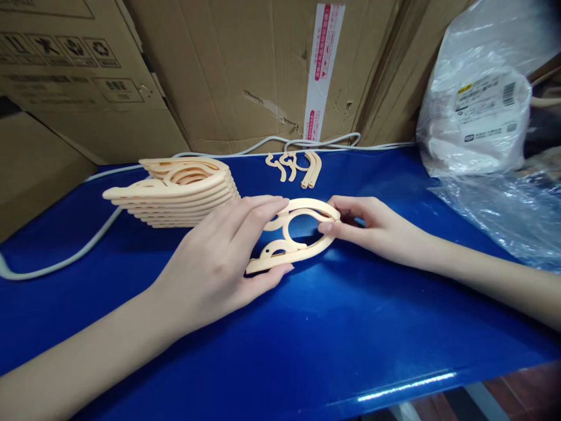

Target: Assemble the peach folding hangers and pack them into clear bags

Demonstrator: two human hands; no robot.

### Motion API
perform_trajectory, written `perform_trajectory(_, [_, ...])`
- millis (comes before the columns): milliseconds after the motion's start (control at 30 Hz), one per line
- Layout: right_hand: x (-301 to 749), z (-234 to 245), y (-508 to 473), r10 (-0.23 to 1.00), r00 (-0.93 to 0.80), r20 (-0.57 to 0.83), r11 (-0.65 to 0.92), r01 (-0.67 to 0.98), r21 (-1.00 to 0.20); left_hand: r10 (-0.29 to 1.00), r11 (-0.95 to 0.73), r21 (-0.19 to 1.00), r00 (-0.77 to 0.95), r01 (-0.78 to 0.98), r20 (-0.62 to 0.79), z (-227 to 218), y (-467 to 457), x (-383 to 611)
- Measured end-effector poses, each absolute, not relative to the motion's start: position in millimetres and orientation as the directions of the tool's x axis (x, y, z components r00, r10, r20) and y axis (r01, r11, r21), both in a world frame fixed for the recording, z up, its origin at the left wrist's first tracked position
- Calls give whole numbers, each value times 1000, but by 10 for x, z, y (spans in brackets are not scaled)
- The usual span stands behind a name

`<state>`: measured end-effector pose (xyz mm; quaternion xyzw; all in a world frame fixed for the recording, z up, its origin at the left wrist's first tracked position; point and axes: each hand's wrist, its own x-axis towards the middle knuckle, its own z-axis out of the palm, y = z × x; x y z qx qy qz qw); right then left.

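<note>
A peach-coloured folded plastic hanger (294, 234) lies on the blue table (307, 339) between both hands. My left hand (223, 263) grips its left end, fingers over the top and thumb under the lower edge. My right hand (372, 228) pinches its right tip between thumb and fingers. A stack of several identical folded hangers (175, 190) sits just behind my left hand. A few loose peach hook pieces (293, 166) lie further back near the boxes.
Cardboard boxes (245, 70) wall off the back and left. A white cable (65, 257) runs along the table's rear and left. Clear plastic bags (482, 105) with white contents fill the right side. The table's front edge (394, 389) is near.
</note>
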<state>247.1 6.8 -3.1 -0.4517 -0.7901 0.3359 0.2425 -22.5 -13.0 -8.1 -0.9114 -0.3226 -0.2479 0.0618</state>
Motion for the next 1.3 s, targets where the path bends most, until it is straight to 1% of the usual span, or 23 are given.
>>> perform_trajectory(67, [2458, -1, 64, 879, -477, -1, 237, 438, -867, 561, -782, 45, 670, 621, 487, -82, -112, -228])
perform_trajectory(133, [2442, 13, 56, 872, -490, -15, 177, 343, -922, 568, -785, 62, 675, 617, 470, -97, -97, -230])
perform_trajectory(267, [2420, -10, 45, 864, -504, -13, 127, 243, -962, 574, -794, 107, 682, 598, 454, -117, -81, -233])
perform_trajectory(500, [2430, -54, 38, 866, -499, -34, 43, 142, -989, 528, -806, 43, 685, 590, 502, -101, -72, -220])
perform_trajectory(667, [2422, -38, 24, 881, -470, -48, 8, 115, -993, 473, -810, -60, 711, 584, 521, -102, -67, -219])
perform_trajectory(900, [2421, -42, 1, 890, -454, -43, 9, 112, -994, 443, -799, -140, 729, 585, 523, -115, -74, -215])
perform_trajectory(1100, [2400, -43, 4, 901, -433, -24, 46, 151, -987, 454, -798, -123, 722, 590, 522, -120, -86, -214])
perform_trajectory(1300, [2395, -63, 11, 888, -459, -31, 58, 179, -982, 481, -797, -86, 714, 598, 510, -92, -128, -207])
